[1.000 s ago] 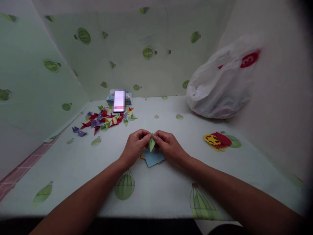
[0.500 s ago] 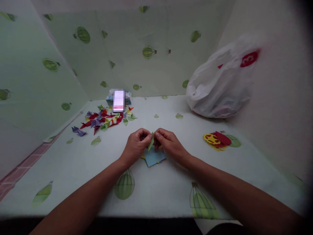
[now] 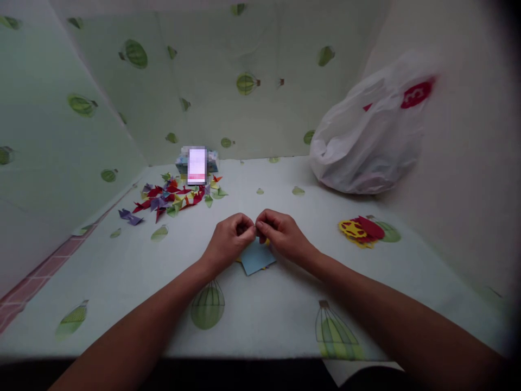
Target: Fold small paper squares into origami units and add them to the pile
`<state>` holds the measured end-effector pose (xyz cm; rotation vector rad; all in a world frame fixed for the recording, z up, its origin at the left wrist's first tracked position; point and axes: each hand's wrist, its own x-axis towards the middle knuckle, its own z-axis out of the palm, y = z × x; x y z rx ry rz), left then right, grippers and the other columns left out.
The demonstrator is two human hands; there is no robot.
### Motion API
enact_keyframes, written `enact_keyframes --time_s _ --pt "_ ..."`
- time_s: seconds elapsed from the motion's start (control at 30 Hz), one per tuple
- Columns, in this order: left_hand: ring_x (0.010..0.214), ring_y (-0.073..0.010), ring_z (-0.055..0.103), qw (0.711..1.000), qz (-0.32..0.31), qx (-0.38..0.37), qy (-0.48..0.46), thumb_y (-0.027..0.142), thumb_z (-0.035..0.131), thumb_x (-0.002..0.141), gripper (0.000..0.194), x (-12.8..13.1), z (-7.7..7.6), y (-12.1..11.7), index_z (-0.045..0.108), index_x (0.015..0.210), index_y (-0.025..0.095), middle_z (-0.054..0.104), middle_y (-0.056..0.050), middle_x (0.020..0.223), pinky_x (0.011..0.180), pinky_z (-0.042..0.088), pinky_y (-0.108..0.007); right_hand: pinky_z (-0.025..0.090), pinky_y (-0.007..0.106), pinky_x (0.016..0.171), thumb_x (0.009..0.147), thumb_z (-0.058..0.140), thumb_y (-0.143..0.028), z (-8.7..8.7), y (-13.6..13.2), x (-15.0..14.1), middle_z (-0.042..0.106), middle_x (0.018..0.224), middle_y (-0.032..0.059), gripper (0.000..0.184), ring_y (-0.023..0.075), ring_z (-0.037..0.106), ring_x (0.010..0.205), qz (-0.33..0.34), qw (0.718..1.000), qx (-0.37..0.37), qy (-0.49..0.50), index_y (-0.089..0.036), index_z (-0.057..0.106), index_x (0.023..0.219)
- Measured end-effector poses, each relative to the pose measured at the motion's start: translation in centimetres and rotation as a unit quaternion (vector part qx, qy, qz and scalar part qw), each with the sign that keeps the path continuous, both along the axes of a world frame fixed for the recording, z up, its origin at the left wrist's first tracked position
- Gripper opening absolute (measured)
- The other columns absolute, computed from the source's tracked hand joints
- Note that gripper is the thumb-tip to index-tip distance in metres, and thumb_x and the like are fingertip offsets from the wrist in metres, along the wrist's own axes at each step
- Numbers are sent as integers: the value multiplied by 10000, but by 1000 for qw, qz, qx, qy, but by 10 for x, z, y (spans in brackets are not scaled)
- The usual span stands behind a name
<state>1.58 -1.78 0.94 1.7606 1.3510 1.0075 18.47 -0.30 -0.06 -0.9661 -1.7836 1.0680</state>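
Observation:
My left hand and my right hand meet at their fingertips over the middle of the table, both closed in a pinch. Between them is a small piece of folded green paper, which the fingers now hide almost wholly. Just below the hands lies a light blue square sheet of paper on the cloth. Yellow and purple edges of other sheets stick out from under it.
Folded paper cranes in several colours lie heaped at the back left. Behind them a lit phone leans on a tissue pack. Yellow and red paper cut-outs rest at the right. A white plastic bag stands at the back right.
The green paper, visible between the fingertips before, has turned out of sight behind them. My fingertips have come closer together, and the right hand has risen slightly.

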Motion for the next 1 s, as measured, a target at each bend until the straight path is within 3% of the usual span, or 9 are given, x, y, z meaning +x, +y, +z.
enact_keyframes --time_s 0.13,0.23,0.43,0.57,0.73,1.0 --pt "611 -123 497 992 -57 -78 -78 372 611 823 218 -2 -1 1 647 787 160 590 -2 682 591 385 -254 413 264 591 890 521 -267 1 0 1 580 613 -12 179 121 541 574 -24 999 20 5 -195 552 728" --pt "604 -119 506 983 -73 -112 -124 401 637 811 249 -3 -2 1 629 775 155 590 -6 687 601 403 -260 436 269 583 910 504 -316 0 2 1 588 635 -5 209 124 565 566 -5 999 -14 30 -190 554 751" --pt "578 -107 486 983 -66 -122 -122 402 678 785 263 -3 -2 1 601 734 156 576 0 660 571 379 -251 442 268 565 927 509 -429 -1 4 0 581 639 -1 308 121 566 562 31 996 -54 63 -189 538 736" --pt "574 -106 490 983 -70 -121 -122 403 680 790 262 -2 -1 0 623 755 150 586 0 651 566 375 -248 419 248 526 860 592 -331 1 3 0 573 606 -22 201 104 533 516 15 997 -53 52 -187 546 727" --pt "560 -105 504 980 -67 -134 -132 439 680 805 305 -3 2 -1 631 758 141 586 4 594 575 387 -246 432 239 501 888 543 -350 3 3 1 582 573 -27 228 102 537 483 -20 997 -47 51 -187 550 728" --pt "534 -86 472 981 -71 -125 -129 409 691 796 289 -3 1 1 608 716 143 557 24 572 545 361 -228 440 234 500 889 563 -433 1 4 0 595 603 -18 300 99 573 499 29 990 -94 105 -168 580 749"
